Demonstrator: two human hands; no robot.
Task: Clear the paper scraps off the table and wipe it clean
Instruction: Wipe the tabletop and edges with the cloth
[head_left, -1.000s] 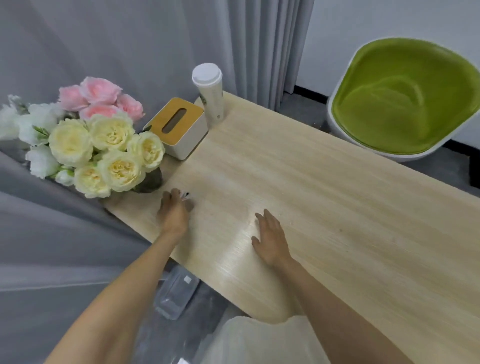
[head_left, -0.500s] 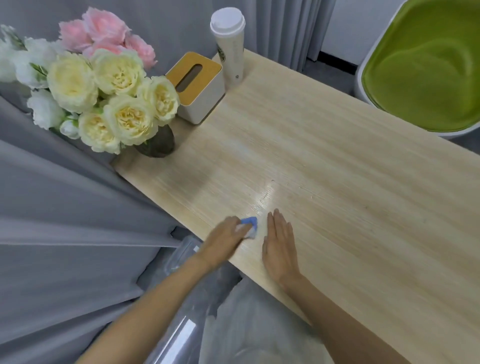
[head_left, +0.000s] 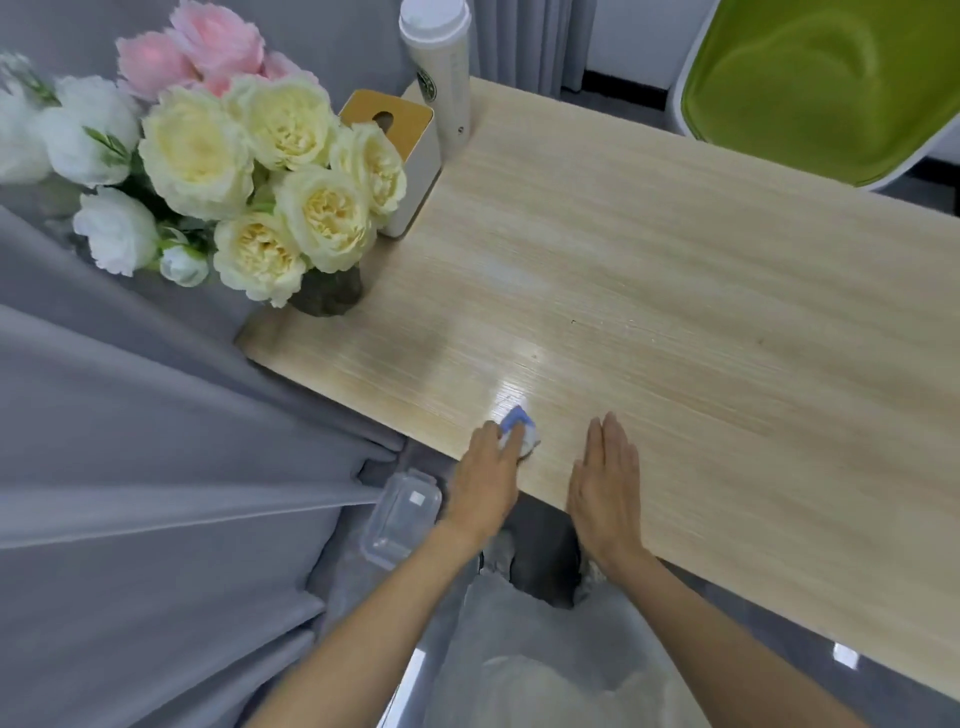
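Paper scrap (head_left: 518, 427), a small crumpled wad of blue and white, sits on the light wooden bench (head_left: 675, 270) close to its near edge, just near of a bright patch of glare on the wood. The left hand (head_left: 488, 480) reaches in over that edge and covers the near part of the scrap: its fingers are stretched almost straight, one of them laid across the wad and pressing it to the bench, while the blue tip pokes out beyond the fingertips on the far side. The right hand (head_left: 605, 493) lies palm down just right of it, fingers straight and together, flat on the wood with nothing in it; a narrow strip of bare bench separates it from the scrap. At the far left corner stand a bouquet of cream, white and pink roses (head_left: 249, 156) in a dark vase (head_left: 327, 293), a white tissue box with a wooden top (head_left: 415, 161) and, behind that, a tall paper cup with a white lid (head_left: 441, 73). A green chair (head_left: 831, 88) stands beyond the far right side. Grey curtain (head_left: 130, 467) hangs at the left, and a clear plastic lidded container (head_left: 400, 514) lies on the floor below the near edge, just left of the left wrist.
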